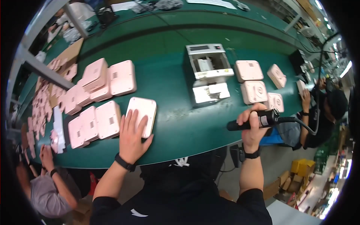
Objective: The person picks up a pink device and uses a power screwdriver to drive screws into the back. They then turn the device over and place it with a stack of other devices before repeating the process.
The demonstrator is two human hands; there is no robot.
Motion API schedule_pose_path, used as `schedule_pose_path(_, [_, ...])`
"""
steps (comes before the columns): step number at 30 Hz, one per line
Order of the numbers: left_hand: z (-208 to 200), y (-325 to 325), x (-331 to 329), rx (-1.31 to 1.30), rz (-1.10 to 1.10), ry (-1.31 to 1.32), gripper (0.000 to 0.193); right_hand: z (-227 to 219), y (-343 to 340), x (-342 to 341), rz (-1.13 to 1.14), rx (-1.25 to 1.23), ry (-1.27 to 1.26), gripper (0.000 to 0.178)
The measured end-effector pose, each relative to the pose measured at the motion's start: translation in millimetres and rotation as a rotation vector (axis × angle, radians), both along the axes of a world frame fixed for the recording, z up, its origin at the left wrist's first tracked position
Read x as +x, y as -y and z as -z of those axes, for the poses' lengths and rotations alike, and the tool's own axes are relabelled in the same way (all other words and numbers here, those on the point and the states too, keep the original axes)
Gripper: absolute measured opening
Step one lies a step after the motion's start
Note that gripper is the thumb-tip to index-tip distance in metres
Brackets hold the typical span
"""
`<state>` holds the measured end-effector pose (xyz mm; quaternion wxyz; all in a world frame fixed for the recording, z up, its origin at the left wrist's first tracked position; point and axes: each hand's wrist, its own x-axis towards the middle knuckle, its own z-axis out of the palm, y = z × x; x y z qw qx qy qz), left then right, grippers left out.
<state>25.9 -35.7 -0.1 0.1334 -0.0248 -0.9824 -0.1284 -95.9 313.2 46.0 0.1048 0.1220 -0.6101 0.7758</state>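
Observation:
My left hand (133,135) lies flat with spread fingers on a pale pink plastic housing (145,108) with screw holes at its corners. In my right hand (252,125) is a black electric screwdriver (264,119), held roughly level above the table edge, its cable leading off to the right. Left of my left hand, more pink housings with slotted vents (108,119) lie in rows. Some of them are stacked, such as the upper one (94,73). Nothing visible sits between the screwdriver and the table.
A grey metal screw feeder (208,65) stands on the green table (168,127) at the centre. Right of it are several pink housings (249,70). Small pink parts (41,105) cover the far left. Co-workers sit at left (52,187) and right (318,116).

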Motion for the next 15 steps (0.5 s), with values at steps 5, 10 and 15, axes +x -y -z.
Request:
schedule_pose_path(5, [-13.1, -25.5, 5.8, 0.069, 0.411, 0.185, 0.068, -32.8, 13.6, -24.9, -0.113, -0.117, -0.105, 0.019])
schedule_pose_path(10, [-6.8, -58.1, -25.5, 0.133, 0.616, 0.148, 0.068, -66.6, 48.8, -58.5, -0.14, -0.149, -0.152, 0.014])
schedule_pose_path(15, [10.0, -64.8, -31.9, 0.435, 0.408, 0.069, 0.075, -67.9, 64.0, -80.8, -0.097, 0.0, -0.145, 0.014])
